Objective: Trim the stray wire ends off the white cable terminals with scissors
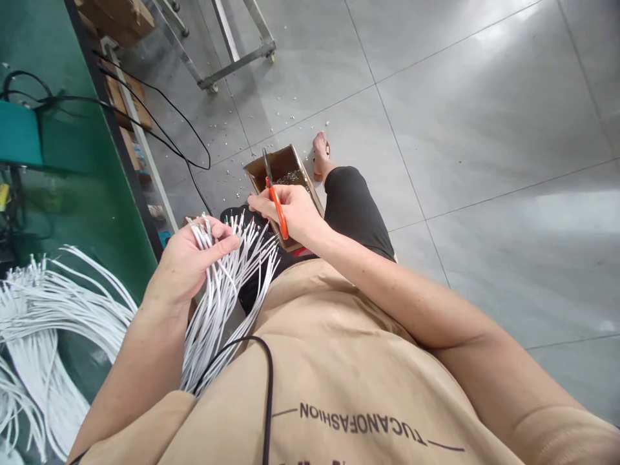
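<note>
A loose bundle of white wires [217, 297] was gripped near its upper ends by the left hand [186, 261], its fingers bent round some strands and its thumb laid across toward 2 o'clock. The bundle's long axis was directed from just past 12 o'clock at the tips to just past 6 o'clock, where the strands were hidden by the shirt [339, 361]. Other tips were fanned out at 1 to 3 o'clock from those fingers, toward the right hand [295, 206], which was nearer to the outermost ones. In the right hand an orange-handled cutting tool [279, 216] was held, the fingers folded round it; its long axis was tilted a little from 12 o'clock toward 11, so that the dark tip was pointed away from the body and not at the wires. Whether its blades were parted could not be told at this angle.

Beneath the tool, an open cardboard box [283, 157] was seen on the floor [484, 129], with small bits inside it and others scattered at 10 to 12 o'clock from it. At 8 o'clock from the left hand, a larger heap of white wires [58, 310] was spread on the green counter [92, 194]. Farther out, at 12 o'clock, a wheeled metal frame [237, 63] was seen.
</note>
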